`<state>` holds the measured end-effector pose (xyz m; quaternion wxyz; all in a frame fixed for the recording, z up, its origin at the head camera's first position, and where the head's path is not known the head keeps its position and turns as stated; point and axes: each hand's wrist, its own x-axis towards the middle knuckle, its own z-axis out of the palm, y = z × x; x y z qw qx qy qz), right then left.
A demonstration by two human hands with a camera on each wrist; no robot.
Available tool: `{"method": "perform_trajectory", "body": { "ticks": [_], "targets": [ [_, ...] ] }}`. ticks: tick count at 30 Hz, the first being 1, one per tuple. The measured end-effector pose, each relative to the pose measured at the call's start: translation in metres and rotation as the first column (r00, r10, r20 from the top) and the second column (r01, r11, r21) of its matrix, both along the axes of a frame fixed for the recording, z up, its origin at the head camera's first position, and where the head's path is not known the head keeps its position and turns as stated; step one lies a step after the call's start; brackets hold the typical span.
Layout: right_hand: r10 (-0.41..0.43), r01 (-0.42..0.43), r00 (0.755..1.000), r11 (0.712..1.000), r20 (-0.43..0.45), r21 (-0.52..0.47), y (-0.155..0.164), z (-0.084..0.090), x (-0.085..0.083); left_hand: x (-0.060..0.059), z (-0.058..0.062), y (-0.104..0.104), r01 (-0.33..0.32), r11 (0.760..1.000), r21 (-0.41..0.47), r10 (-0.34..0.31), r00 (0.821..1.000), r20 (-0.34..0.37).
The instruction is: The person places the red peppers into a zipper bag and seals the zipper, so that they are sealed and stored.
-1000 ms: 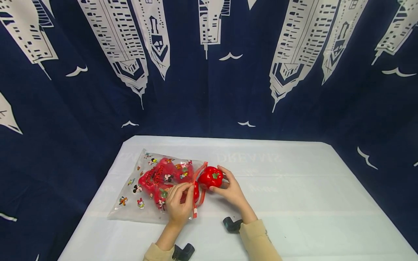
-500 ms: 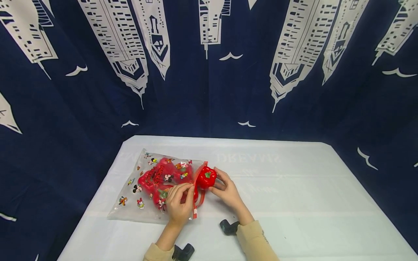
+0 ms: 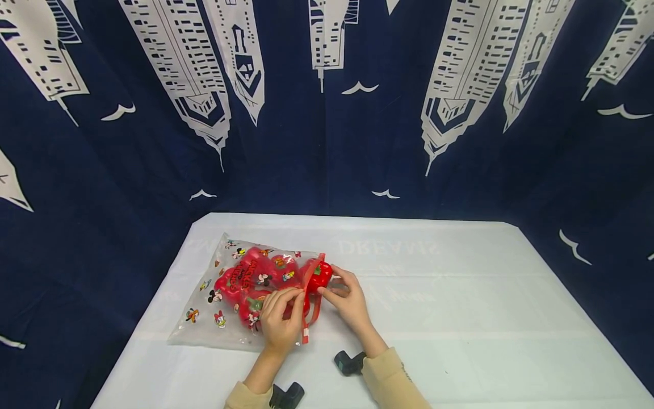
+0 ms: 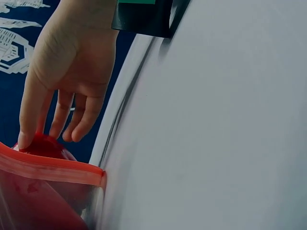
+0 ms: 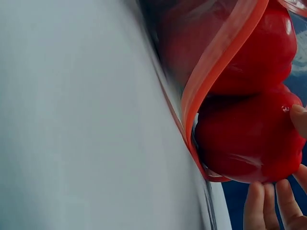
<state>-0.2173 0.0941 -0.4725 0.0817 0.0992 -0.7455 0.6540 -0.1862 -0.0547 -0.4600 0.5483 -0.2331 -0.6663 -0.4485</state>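
Observation:
A clear zip bag [image 3: 204,329] with cartoon prints lies on the left of the table, several red bell peppers [image 3: 258,258] inside it. My left hand [image 3: 280,318] pinches the near lip of its mouth, beside the red zip strip [image 4: 53,167]. In my right hand [image 3: 349,298], fingertips and thumb grip a shiny red bell pepper [image 3: 322,274] with a green stem. That pepper sits partly within the bag's mouth, touching another red pepper [image 5: 266,52] in the right wrist view. The left wrist view shows my right hand [image 4: 72,72] reaching to the pepper behind the strip.
The white table [image 3: 460,318] stretches right of the bag. Behind it hangs a dark blue curtain [image 3: 327,147] with white building prints. Black wrist devices [image 3: 349,362] sit on both wrists, close to the tabletop.
My right hand has moved left with the bell pepper, from just outside the bag's mouth to partly inside it. My left hand stays in place on the bag's lip.

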Motion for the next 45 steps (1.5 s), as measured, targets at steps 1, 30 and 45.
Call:
{"method": "perform_trajectory", "body": {
  "ticks": [1, 30, 45],
  "targets": [
    [0.0, 0.0, 1.0, 1.0, -0.007, 0.007, 0.0, 0.0, 0.0, 0.0, 0.001, 0.0, 0.001, 1.0, -0.002, -0.001, 1.0, 0.002],
    [0.264, -0.267, 0.96, 0.963, -0.097, -0.02, -0.009, -0.005, 0.003, 0.003, 0.006, 0.002, 0.0, 1.0, -0.003, 0.0, 1.0, -0.026],
    [0.246, -0.245, 0.969, 0.968, 0.007, -0.047, -0.003, 0.0, 0.001, -0.013, -0.024, -0.004, -0.002, 1.0, 0.002, 0.002, 1.0, 0.007]
  ]
}}
